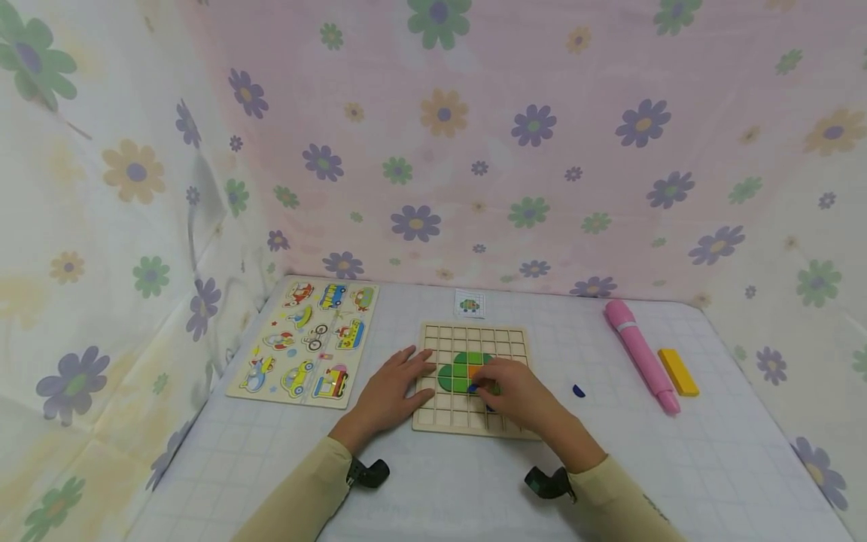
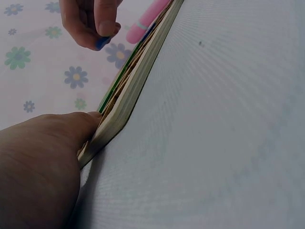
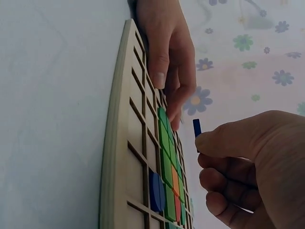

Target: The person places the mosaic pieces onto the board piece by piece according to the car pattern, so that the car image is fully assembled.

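Observation:
A wooden grid board [image 1: 443, 421] lies on the table, with green tiles [image 1: 459, 369] and an orange tile [image 1: 473, 371] set in its middle cells. My left hand [image 1: 389, 388] rests on the board's left side with fingers spread, its thumb over the edge in the left wrist view. Above the grid, my right hand [image 1: 518, 391] pinches a small blue piece [image 3: 197, 128] between thumb and finger, clear of the board. Another blue piece [image 3: 156, 192] sits on the grid beside the green tiles, and a red tile [image 3: 177, 208] shows there too. The right hand partly hides these in the head view.
A loose blue half-round piece [image 1: 579, 391] lies right of the board. Behind the board is a small picture card [image 1: 470, 304]. A vehicle puzzle board [image 1: 301, 354] lies at left; a pink marker-shaped object [image 1: 640, 354] and yellow block [image 1: 678, 372] at right. Flowered cloth walls surround the table.

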The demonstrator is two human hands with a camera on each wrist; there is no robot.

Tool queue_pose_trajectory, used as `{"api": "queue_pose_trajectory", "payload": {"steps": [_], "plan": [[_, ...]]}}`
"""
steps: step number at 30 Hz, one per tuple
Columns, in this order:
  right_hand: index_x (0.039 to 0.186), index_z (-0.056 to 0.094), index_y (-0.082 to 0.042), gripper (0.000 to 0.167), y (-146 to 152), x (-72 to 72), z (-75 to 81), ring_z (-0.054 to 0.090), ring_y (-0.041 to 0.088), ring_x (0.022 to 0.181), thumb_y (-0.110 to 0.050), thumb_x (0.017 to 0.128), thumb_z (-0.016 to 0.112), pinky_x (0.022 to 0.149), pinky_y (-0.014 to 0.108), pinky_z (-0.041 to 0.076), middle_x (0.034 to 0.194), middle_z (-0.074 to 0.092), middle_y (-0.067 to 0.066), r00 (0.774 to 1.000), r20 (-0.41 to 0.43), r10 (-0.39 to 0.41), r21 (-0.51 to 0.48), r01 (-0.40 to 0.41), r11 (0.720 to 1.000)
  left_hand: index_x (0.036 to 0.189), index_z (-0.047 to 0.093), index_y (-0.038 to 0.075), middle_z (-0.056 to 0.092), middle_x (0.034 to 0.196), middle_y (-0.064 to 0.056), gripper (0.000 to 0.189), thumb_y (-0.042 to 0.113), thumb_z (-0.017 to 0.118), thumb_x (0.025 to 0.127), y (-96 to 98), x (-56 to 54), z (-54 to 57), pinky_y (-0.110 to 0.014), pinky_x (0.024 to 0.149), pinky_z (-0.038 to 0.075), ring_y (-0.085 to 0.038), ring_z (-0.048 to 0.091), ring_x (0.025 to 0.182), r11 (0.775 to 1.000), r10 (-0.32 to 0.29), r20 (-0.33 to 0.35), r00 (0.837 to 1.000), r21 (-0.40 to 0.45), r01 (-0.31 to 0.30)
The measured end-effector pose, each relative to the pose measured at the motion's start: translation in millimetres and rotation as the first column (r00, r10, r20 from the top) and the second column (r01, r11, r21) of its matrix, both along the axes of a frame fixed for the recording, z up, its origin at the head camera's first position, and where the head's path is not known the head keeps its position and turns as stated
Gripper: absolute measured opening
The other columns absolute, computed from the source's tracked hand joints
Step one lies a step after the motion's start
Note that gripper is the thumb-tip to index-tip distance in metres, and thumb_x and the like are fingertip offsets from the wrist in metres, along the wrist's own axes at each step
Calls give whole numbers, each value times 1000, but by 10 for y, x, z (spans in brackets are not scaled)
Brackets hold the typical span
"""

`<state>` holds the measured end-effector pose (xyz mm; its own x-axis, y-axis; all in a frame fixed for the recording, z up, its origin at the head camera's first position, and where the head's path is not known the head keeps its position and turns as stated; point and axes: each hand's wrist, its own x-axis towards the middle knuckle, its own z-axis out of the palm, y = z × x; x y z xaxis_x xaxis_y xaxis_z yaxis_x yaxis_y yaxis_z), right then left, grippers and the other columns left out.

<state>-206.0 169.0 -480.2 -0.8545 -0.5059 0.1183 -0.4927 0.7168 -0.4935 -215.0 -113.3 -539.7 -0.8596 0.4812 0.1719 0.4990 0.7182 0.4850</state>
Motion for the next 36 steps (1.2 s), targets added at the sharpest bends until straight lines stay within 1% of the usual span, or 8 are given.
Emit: {"api": "queue_pose_trajectory", "payload": {"steps": [3,7,11,14,18,22,29,36], "plan": [[105,82,-16,14,-44,12,-36,64,9,91,-7,94,85,86,38,61,98,70,-12,1000,8,-3,-1,3,1000,151,65,17,44,171,0,50,42,68,108,0,0,-2,-56,127,31,-32,30,161,1000,-7,-14,1000,-1,7],[103,82,-17,13,-114,26,-93,63,9,90,-10,93,86,86,37,60,97,70,-12,1000,5,-9,22,9,1000,151,65,17,44,170,-2,50,41,67,108,-4,-4,-9,-55,128,30,-33,32,160,1000,-13,-38,999,-7,13],[103,82,-17,11,-184,35,-142,59,9,87,-13,93,87,83,35,58,94,69,-12,1000,8,-5,58,4,998,150,66,17,45,170,-1,49,41,68,107,-7,-8,-23,-56,128,31,-33,32,160,1000,-9,-39,999,-9,9],[103,82,-16,12,-221,50,-168,57,10,86,-12,93,87,82,35,57,93,67,-11,1000,-8,-2,72,3,997,151,65,17,44,170,-1,49,42,67,108,-2,-10,-28,-56,128,30,-33,31,160,1000,-7,-33,999,-8,7],[102,82,-16,12,-256,66,-172,58,12,87,-11,92,87,83,37,57,93,67,-10,1000,-31,1,76,2,997,151,65,18,44,171,-1,49,42,67,108,3,-5,-16,-56,127,31,-33,31,161,1000,-8,-23,1000,-1,8],[102,82,-15,12,-273,66,-166,59,12,89,-10,92,87,84,38,57,95,68,-8,999,-37,-4,79,7,997,151,65,18,44,171,0,49,42,67,108,5,-3,-2,-56,127,31,-33,31,161,1000,-4,-15,1000,2,4],[99,81,-16,11,-277,52,-201,59,11,87,-8,92,86,83,37,57,92,67,-9,999,-48,-12,81,16,997,150,66,18,44,170,-2,49,42,68,107,2,2,9,-56,127,31,-34,31,160,1000,-8,-21,1000,3,8],[98,81,-16,12,-290,59,-190,58,11,86,-7,92,87,82,36,57,91,66,-10,998,-53,-23,79,27,996,150,66,17,45,170,-2,49,41,68,107,2,1,18,-57,127,32,-34,31,160,1000,-9,-21,1000,8,9]]}}
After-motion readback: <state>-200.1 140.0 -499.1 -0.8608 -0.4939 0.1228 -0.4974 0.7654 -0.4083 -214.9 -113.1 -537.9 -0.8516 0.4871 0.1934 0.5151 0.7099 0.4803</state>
